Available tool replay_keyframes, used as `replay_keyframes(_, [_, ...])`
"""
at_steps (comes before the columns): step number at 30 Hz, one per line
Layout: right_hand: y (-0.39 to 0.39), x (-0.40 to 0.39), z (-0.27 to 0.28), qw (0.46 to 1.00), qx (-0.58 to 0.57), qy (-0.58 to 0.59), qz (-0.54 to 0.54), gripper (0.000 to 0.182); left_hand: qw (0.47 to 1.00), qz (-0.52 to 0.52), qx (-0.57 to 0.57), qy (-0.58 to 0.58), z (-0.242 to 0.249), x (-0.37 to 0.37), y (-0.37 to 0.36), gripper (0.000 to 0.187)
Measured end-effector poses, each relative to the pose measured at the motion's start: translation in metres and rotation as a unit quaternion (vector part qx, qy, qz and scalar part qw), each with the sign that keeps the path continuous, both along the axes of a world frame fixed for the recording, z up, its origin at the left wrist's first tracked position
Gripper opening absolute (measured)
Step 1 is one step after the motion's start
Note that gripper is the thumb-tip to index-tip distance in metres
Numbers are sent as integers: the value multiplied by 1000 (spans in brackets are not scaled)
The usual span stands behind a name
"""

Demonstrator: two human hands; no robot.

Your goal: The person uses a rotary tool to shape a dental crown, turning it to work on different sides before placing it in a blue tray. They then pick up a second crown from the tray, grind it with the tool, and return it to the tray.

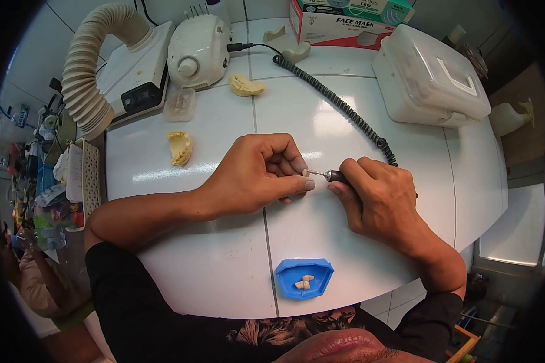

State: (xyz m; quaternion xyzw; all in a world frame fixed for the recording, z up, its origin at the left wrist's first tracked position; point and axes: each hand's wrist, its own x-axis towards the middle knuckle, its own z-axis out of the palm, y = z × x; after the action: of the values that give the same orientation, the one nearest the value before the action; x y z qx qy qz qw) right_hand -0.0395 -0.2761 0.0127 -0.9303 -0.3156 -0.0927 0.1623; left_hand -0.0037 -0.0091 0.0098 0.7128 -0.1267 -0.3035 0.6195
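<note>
Between thumb and index finger, my left hand (pixel 266 169) pinches a small pale dental crown (pixel 306 173), mostly covered by the fingertips. My right hand (pixel 375 196) is wrapped round a dark rotary handpiece (pixel 336 176), whose thin metal bur meets or nearly meets the crown. Nearer to me lies a blue faceted tray (pixel 286 293) with several small tooth-coloured pieces (pixel 305 282) in it. Two yellowish dental casts lie beyond my hands: one toothed cast (pixel 179 149) on the left, another cast (pixel 246 86) further back.
A coiled black cord (pixel 339 104) runs from the white control unit (pixel 198 51) to the handpiece. At back left stands a ribbed hose (pixel 82 72) on a white box; a small clear container (pixel 180 105) lies nearby. A white case (pixel 427 78) and face mask box (pixel 339 27) stand at back right.
</note>
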Motion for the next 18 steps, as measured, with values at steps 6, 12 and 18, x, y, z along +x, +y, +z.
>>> replay_keyframes(6, [0,0,0,1000,4,-1,3,24,1000,1,-3,-4,0,0,0,21])
replay_keyframes(12, [0,0,1,1000,4,4,-6,24,1000,-4,-2,-2,-2,0,1,21])
replay_keyframes(18, [-5,3,-3,999,39,21,-11,23,999,3,-42,6,-6,0,3,18])
